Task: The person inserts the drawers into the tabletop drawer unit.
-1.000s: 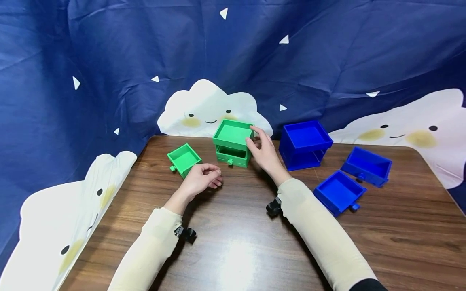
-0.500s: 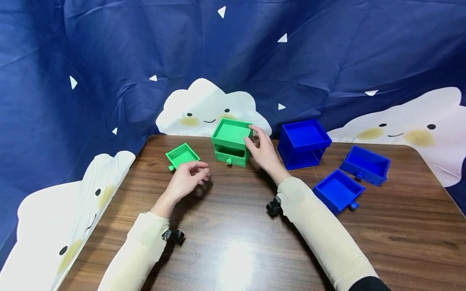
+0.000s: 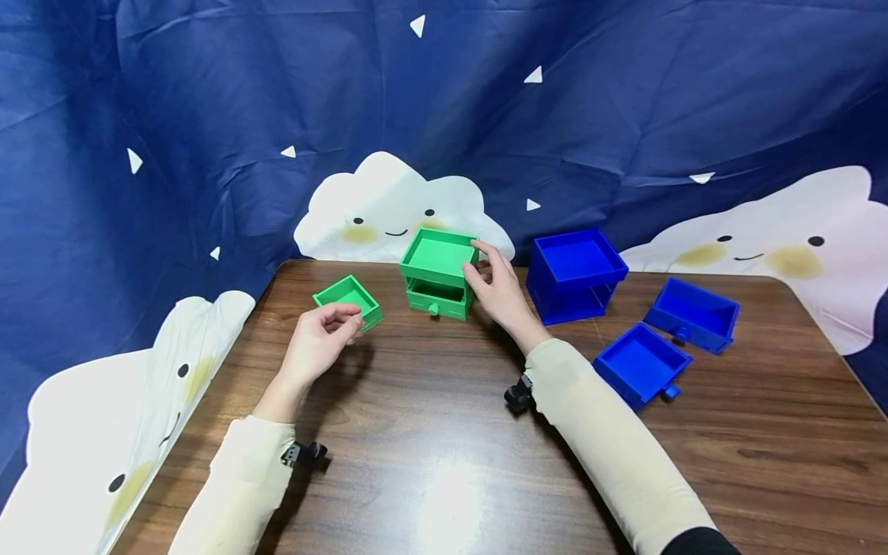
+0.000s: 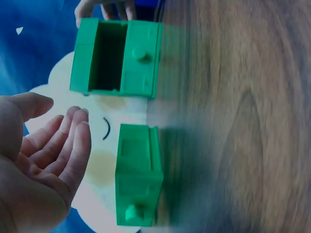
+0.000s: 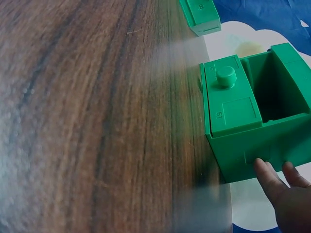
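Note:
A small green cabinet (image 3: 439,258) stands near the table's back edge, with a round-knobbed drawer (image 5: 231,94) in its lower slot and the upper slot bare. My right hand (image 3: 501,291) rests its fingertips against the cabinet's right side, fingers apart. Left of the cabinet lies a loose green drawer (image 3: 365,302). My left hand (image 3: 317,339) hovers over its near side in the head view, hiding its knob. In the left wrist view that hand's fingers are loosely bent, apart from the drawer (image 4: 139,177), and nothing is between them.
A blue cabinet (image 3: 577,266) with its front slots bare stands right of the green one. Two loose blue drawers, one farther back (image 3: 694,314) and one nearer (image 3: 641,362), lie beside it on the wooden table (image 3: 430,432). A blue cloud-print curtain (image 3: 444,92) hangs behind.
My left hand has moved left and slightly toward me, from the drawer's right front to its near left side. My right hand stays against the green cabinet.

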### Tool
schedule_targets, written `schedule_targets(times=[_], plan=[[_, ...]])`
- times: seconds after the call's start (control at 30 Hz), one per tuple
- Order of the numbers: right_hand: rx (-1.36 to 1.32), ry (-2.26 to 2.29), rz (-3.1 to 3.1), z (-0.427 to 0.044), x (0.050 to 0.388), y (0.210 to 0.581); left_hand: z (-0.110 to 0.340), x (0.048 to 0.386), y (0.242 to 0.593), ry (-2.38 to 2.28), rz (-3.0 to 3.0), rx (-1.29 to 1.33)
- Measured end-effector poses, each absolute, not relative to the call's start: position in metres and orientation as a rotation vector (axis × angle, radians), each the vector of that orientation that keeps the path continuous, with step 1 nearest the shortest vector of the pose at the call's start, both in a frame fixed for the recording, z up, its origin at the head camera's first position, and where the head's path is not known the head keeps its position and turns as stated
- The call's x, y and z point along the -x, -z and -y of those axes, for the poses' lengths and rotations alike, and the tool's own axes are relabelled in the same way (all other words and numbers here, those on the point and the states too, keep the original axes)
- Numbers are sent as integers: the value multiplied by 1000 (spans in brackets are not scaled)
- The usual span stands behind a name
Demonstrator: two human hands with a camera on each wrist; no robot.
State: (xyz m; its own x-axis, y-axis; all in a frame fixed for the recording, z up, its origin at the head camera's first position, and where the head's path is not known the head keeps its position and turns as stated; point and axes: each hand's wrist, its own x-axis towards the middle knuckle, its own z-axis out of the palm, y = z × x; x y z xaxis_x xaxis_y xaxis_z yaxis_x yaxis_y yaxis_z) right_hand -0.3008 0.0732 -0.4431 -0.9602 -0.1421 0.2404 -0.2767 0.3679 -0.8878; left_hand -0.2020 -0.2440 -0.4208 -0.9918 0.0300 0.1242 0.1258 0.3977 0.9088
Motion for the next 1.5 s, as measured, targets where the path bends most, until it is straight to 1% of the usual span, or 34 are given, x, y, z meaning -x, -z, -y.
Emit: schedule_targets(times=[0.2, 0.9, 1.27, 1.5], plan=[[-382, -1650, 2498, -73, 300, 443, 258, 202, 423, 1576, 2567, 97], [-371, -1644, 2507, -74, 302, 444, 288, 197, 434, 1525, 2559, -21], [-383, -1637, 2503, -74, 302, 445, 305, 198, 447, 1453, 2633, -103], [-378, -1650, 2502, -73, 302, 445, 312, 201, 448, 1279, 2725, -159]])
